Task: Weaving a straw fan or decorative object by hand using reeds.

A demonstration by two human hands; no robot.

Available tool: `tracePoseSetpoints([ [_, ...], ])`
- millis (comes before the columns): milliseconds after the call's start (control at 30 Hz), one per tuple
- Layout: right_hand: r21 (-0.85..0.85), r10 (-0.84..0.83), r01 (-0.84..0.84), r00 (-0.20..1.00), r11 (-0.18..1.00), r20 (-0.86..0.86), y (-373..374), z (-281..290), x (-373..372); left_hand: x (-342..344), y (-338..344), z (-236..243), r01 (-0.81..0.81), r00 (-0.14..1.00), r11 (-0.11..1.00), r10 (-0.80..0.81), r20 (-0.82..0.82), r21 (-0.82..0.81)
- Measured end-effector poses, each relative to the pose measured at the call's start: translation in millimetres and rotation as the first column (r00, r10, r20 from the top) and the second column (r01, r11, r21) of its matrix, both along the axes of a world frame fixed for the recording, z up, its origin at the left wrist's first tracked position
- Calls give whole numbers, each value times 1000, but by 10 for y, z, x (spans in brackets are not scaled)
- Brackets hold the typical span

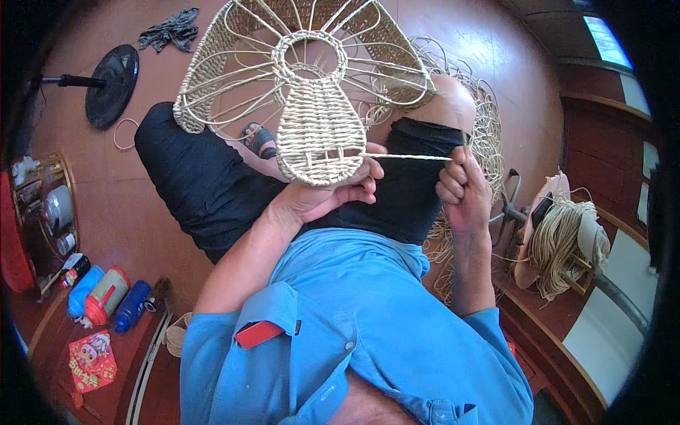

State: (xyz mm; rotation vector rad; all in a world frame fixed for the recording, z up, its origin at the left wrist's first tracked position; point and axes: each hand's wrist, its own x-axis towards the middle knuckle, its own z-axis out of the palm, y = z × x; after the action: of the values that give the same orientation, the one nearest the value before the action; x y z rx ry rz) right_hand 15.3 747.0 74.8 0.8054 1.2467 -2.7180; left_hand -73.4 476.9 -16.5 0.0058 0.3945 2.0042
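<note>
A large pale woven straw basket piece [320, 113] lies over my lap. It has a round ring [278, 58], thin looped spokes fanning out to a wide woven band, and a rounded panel with a slot-like gap low down. My left hand [319, 201] holds the panel from beneath at its lower end, its fingers curled by the right edge. From the gap a twisted straw cord [411, 156] runs taut to the right. My right hand [464, 185] pinches that cord, fingers closed, to the right of the panel.
Loose straw cord [489, 120] lies heaped on the floor at right. A cord bundle [563, 237] hangs on a stand at far right. Bottles [131, 306], a red card [92, 363] and a rack [53, 205] are at left. A round black base [112, 85] stands farther off.
</note>
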Motion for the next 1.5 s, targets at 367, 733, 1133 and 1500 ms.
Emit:
tracePoseSetpoints([
  [367,548,-8,-109,978,829,207,76,182,69,52,-43,-79,-237,945,956,185,-271,-173],
  [733,496,178,-205,979,844,101,-934,151,-340,51,-314,-156,-343,924,924,300,-238,-169],
  [1133,685,296,-226,955,693,16,-1068,20,-510,9,-292,-16,-338,941,929,328,-82,-153],
  [1500,876,463,-300,880,376,103,-1074,201,-567,-70,-334,-14,-322,945,936,309,-106,-144],
])
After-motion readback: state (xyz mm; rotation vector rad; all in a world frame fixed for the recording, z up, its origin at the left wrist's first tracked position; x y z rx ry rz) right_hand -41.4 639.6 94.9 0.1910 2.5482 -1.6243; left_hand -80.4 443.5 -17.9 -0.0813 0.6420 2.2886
